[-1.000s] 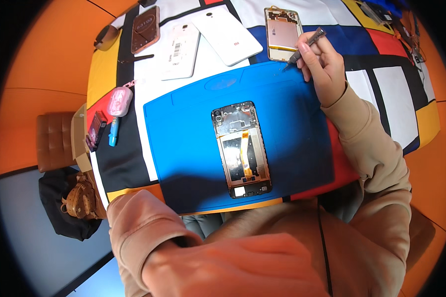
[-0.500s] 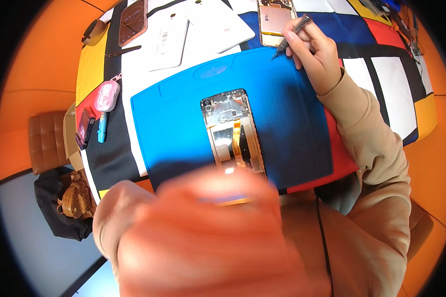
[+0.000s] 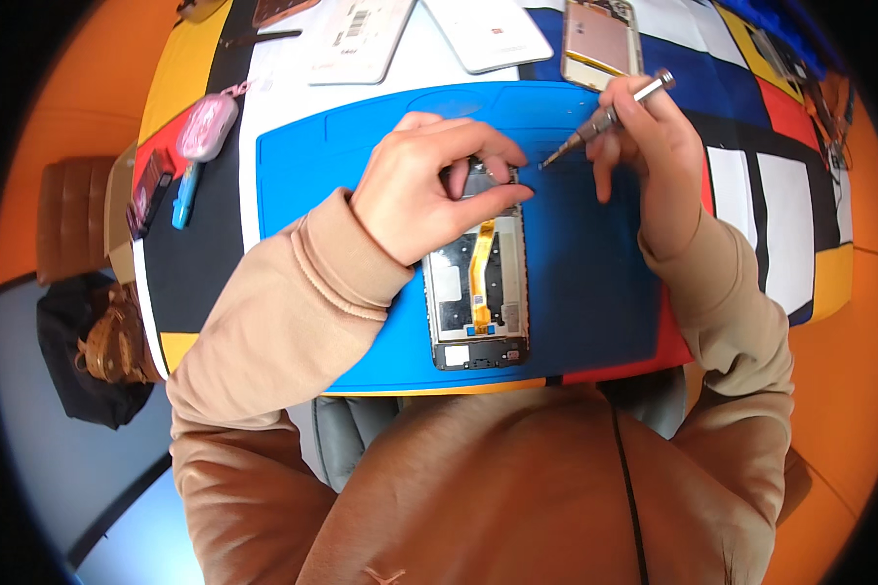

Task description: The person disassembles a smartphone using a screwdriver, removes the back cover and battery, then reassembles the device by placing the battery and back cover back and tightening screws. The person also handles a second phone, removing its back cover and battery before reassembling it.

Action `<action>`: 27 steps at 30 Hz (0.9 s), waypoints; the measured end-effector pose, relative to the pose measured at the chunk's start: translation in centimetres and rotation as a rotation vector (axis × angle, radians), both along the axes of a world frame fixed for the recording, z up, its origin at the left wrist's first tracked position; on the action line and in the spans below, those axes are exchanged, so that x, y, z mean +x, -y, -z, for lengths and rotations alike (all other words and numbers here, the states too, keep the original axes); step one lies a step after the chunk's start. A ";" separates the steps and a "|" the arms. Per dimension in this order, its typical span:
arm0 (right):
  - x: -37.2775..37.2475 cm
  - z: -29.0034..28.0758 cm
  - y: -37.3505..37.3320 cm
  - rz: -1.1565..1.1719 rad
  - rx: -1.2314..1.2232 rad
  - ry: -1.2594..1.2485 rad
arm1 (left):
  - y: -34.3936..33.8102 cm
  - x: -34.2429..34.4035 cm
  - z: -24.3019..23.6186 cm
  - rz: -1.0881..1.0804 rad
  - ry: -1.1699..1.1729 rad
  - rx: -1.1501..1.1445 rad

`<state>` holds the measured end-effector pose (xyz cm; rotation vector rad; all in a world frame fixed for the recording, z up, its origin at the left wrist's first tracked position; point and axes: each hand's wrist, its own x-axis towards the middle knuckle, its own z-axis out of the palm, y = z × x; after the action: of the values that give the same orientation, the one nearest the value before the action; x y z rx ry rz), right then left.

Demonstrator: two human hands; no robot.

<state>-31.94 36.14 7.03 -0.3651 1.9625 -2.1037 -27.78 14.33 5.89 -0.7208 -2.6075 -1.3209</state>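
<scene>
My left hand (image 3: 424, 180) arches over the upper end of the opened phone (image 3: 510, 288), thumb and forefinger tips parted, though I can't tell whether the other fingers grip it. My right hand (image 3: 658, 156), apart from the left, is closed around a screwdriver (image 3: 595, 125), its tip just beside those fingertips. The phone lies on the blue mat (image 3: 595, 302) covering my counter (image 3: 210, 292).

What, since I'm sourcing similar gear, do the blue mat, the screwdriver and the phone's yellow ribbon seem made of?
Blue mat: probably silicone or rubber; matte, with moulded-looking outlines along its far edge.
Screwdriver: likely metal; grey, with glints on its handle.
Yellow ribbon: perhaps plastic film; slightly glossy, a flat, bent strip.
</scene>
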 end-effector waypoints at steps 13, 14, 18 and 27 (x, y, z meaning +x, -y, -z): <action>1.5 0.5 0.4 -0.148 -0.045 -0.163 | 0.5 0.1 0.3 0.078 0.076 0.035; 1.5 0.6 0.5 -0.141 -0.060 -0.176 | 0.5 0.0 0.3 0.085 0.061 0.031; 1.7 0.3 0.4 -0.134 0.033 -0.288 | 0.5 0.0 0.4 0.095 0.057 0.026; 2.2 0.2 -0.4 -0.283 0.185 -0.479 | 0.5 -0.1 0.2 0.090 0.020 0.017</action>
<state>-29.73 36.57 6.84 -1.1211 2.1672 -1.7525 -27.87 13.79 5.73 -0.8352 -2.6049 -1.3795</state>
